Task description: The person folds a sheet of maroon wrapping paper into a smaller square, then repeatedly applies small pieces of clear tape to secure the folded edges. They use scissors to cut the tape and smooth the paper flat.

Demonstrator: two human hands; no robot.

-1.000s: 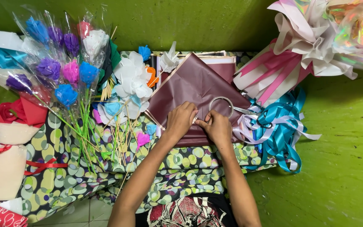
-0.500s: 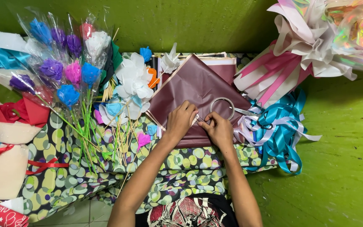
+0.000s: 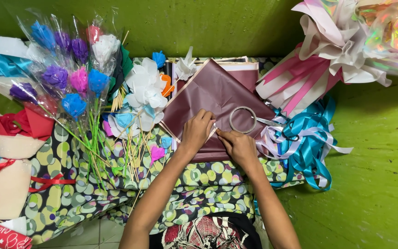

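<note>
Both hands meet on a maroon paper sheet [image 3: 217,94] lying on the dotted cloth [image 3: 116,193]. The left hand [image 3: 197,131] lies curled on it, the right hand [image 3: 238,145] pinching its edge. A tape roll [image 3: 242,120] sits just beside them, paper flowers [image 3: 77,92] to the left.

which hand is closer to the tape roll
Right. The right hand lies just below the tape roll; the left hand rests on the maroon paper, farther to its left.
</note>
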